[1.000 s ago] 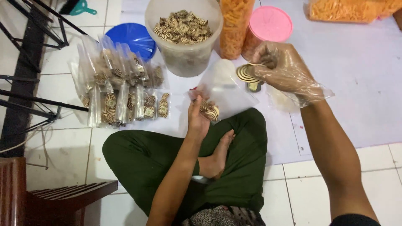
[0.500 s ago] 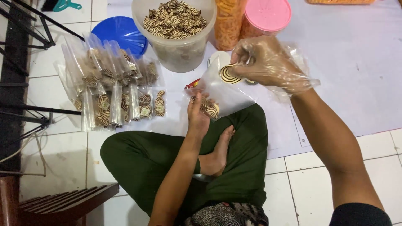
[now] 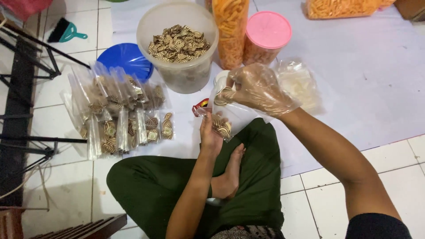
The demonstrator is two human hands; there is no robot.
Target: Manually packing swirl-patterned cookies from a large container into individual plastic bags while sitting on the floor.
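At frame centre, a small bag (image 3: 220, 125) was gripped by the left hand (image 3: 209, 132) while biscuits (image 3: 222, 95) were pinched by the gloved right hand (image 3: 256, 90); filling underway, careful aim required.

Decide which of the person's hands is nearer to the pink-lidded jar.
Right. The gloved right hand is just below the pink-lidded jar; the left hand holds a small snack bag lower down, farther away.

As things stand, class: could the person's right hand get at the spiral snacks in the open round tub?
Probably yes. The right hand hovers beside the tub, which is lidless, with the spiral snacks exposed and nothing between; though it holds a snack already.
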